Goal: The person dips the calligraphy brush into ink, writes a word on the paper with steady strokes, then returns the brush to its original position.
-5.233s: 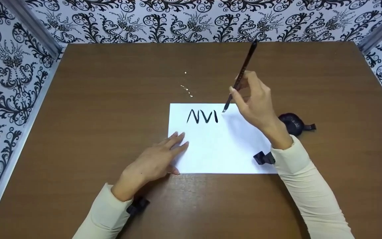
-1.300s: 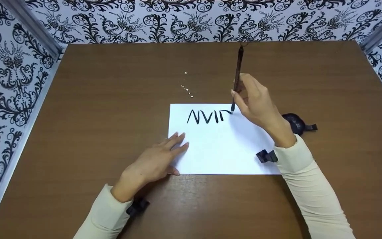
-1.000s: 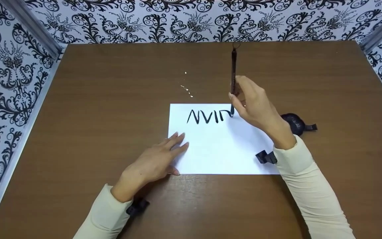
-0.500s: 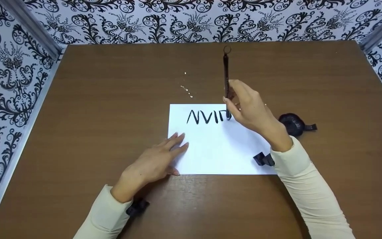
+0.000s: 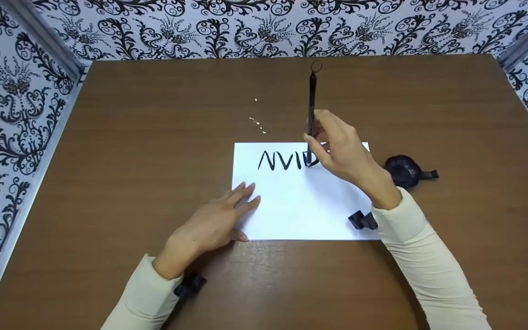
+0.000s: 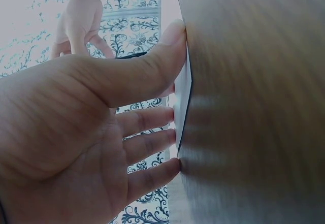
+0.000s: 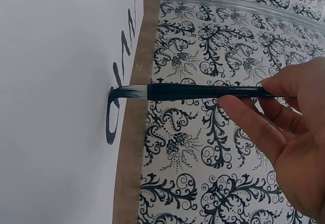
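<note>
Paintbrush [image 7: 188, 91], slender and dark-handled, pinched in the right hand [image 5: 343, 149], touches white rectangular paper [image 5: 291, 208] near twelve o'clock; the splayed left hand [image 5: 211, 222] touches it near eight.

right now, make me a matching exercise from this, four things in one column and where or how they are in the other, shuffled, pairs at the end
Things
1. brush
2. black dish
3. left hand
4. paper

Place or state
A. fingers spread, at the paper's left side
B. white, bearing black lettering
C. in the right hand, bristles touching the paper
D. on the table, right of the paper

Pairs: 1-C, 2-D, 3-A, 4-B
</note>
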Tool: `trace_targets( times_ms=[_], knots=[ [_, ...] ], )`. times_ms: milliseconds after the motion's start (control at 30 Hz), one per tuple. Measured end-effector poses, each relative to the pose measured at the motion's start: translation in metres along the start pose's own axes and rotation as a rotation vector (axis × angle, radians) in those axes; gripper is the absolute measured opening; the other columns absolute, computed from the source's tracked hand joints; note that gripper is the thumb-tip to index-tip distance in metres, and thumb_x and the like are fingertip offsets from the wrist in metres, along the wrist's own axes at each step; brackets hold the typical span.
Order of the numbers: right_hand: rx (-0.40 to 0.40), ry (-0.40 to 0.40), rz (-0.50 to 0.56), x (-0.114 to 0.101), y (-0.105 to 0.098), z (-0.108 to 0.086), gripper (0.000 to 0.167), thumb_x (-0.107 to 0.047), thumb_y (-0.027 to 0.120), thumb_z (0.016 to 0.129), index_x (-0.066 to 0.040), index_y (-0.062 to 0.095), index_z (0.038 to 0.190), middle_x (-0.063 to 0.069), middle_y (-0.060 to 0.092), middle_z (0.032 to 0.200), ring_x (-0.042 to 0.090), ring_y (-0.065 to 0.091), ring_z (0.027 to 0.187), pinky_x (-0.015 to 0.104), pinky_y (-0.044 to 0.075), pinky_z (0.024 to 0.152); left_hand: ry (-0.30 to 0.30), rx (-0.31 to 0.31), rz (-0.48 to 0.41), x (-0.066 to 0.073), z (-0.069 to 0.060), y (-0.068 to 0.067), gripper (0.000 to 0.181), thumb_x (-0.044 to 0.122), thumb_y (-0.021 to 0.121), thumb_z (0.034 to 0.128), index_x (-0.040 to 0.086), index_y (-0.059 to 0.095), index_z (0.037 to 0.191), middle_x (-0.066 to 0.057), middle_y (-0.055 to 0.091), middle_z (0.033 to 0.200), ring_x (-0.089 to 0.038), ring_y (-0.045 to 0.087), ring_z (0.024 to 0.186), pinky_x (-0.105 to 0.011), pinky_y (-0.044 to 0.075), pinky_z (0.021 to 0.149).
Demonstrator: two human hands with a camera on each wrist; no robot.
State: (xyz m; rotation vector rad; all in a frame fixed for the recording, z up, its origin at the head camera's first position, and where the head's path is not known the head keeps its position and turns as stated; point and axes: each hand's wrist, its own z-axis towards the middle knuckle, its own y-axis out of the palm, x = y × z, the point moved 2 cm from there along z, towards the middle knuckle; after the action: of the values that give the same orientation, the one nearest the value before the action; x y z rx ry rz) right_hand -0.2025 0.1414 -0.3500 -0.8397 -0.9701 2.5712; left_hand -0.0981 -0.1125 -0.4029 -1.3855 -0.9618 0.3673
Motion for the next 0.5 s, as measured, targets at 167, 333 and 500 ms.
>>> trace_targets(
  times_ms=[167,333,500],
  knots=[
    [0.004,0.024,0.001,0.001,-0.001,0.001,0.026,-0.004,0.060,0.092,0.001,0.049,0.115,0.012,0.058,0.090,0.019,0.063,0.080,0.025,0.054,0.056,0.000,0.000,-0.008,0.000,0.000,-0.001,0.077,0.030,0.074,0.0806,0.007,0.040,0.145,-0.013,0.025,0.155,-0.031,0.022,0.141,-0.056,0.040,0.097],
    [0.035,0.048,-0.001,-0.001,-0.010,0.003,0.024,-0.006,0.061,0.092,0.001,0.050,0.112,0.011,0.060,0.091,0.019,0.064,0.084,0.023,0.054,0.059,-0.001,0.002,-0.007,0.000,-0.001,-0.002,0.076,0.030,0.074,0.0812,0.008,0.041,0.145,-0.013,0.025,0.155,-0.031,0.022,0.141,-0.057,0.041,0.095],
    [0.127,0.058,0.004,0.001,-0.023,0.001,0.023,-0.002,0.064,0.089,0.003,0.052,0.108,0.012,0.061,0.091,0.019,0.064,0.083,0.017,0.053,0.064,-0.005,0.000,-0.016,0.001,0.000,-0.001,0.077,0.029,0.075,0.0805,0.008,0.040,0.146,-0.013,0.025,0.155,-0.031,0.022,0.141,-0.058,0.039,0.097]
  ],
)
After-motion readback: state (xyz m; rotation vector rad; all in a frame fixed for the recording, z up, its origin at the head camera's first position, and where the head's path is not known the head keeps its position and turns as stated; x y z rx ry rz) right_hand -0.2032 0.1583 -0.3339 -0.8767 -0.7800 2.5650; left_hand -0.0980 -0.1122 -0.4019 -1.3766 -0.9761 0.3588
